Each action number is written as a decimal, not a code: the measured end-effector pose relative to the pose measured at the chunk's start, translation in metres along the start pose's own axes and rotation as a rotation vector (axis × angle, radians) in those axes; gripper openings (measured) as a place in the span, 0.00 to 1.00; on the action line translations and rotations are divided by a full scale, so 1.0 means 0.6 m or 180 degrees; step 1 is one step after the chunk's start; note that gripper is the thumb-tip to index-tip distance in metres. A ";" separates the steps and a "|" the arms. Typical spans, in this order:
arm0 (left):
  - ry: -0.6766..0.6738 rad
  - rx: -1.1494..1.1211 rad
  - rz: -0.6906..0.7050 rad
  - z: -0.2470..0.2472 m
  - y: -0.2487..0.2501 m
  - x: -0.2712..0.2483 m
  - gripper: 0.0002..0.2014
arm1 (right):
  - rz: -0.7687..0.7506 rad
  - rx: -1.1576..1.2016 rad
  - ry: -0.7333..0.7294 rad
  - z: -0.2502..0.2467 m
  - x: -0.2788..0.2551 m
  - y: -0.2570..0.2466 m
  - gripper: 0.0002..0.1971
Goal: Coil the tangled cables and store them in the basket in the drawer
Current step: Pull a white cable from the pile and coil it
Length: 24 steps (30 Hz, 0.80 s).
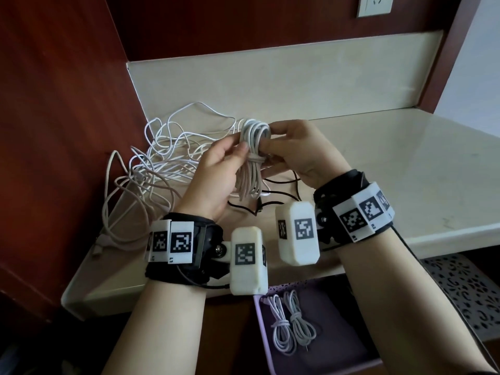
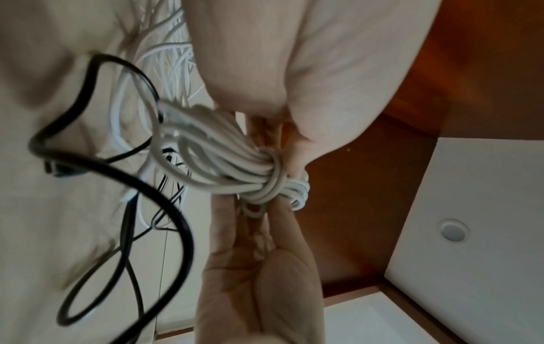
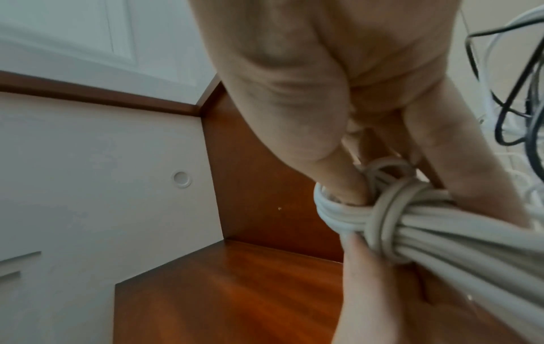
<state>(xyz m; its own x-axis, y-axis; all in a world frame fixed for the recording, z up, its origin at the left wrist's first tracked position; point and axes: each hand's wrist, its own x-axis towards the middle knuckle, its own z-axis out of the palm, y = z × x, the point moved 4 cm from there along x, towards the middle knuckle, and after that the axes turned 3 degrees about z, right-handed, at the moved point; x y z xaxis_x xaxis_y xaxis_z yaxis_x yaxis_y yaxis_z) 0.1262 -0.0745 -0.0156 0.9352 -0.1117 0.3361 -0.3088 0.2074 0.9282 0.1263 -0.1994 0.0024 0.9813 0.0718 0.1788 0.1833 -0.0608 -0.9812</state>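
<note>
both hands hold one coiled white cable (image 1: 251,158) up above the pale surface (image 1: 378,158) — the left hand (image 1: 213,180) has its grip pinched on the wrapped waist, the right hand (image 1: 303,150) has its grip closed on the coil's upper loops. behind the coil lies the tangled pile of white cables (image 1: 151,163); below the coil, black cables (image 1: 281,196) rest on the surface. nearer than the coil, the purple basket (image 1: 261,334) in the drawer holds two tied coils (image 1: 289,326).

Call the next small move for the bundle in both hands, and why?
Probably snug the wrap, then lower it into the purple basket. The white coil is already looped, with turns cinched round its middle; the left hand and right hand both pinch it at that wrap. Two coiled cables already lie in the basket, while the tangled pile waits on the counter.
</note>
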 end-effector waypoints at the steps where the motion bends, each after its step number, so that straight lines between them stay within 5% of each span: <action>1: 0.0007 0.0071 0.0046 -0.003 -0.001 0.001 0.10 | 0.0007 -0.0014 0.0081 -0.001 0.001 0.000 0.04; 6: 0.0052 0.0375 0.0092 -0.003 0.000 0.001 0.20 | 0.0155 -0.0068 0.0229 -0.004 0.007 0.012 0.07; 9: 0.0098 0.0397 0.0050 -0.009 -0.003 0.006 0.03 | -0.0041 -0.0377 0.0292 -0.006 0.009 0.010 0.09; 13: 0.0144 0.0165 0.0058 -0.012 0.000 0.008 0.08 | -0.0376 -0.0572 0.0011 0.009 0.009 0.008 0.14; 20: -0.0076 -0.0355 -0.0257 -0.007 -0.003 0.004 0.04 | 0.0238 0.0158 -0.0522 -0.020 0.005 0.023 0.11; 23: -0.0287 -0.0292 -0.0182 -0.001 -0.001 -0.001 0.04 | 0.0500 0.0316 -0.0703 -0.025 0.005 0.031 0.34; 24: -0.0344 -0.0239 -0.0144 -0.001 0.000 -0.002 0.05 | 0.0522 0.0320 -0.0765 -0.025 0.003 0.033 0.34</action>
<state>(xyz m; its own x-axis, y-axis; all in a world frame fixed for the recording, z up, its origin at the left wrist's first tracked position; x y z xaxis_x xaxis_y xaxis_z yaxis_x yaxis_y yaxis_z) 0.1254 -0.0740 -0.0160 0.9224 -0.2257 0.3133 -0.2493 0.2714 0.9296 0.1328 -0.2151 -0.0155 0.9529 0.3033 0.0068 0.0050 0.0068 -1.0000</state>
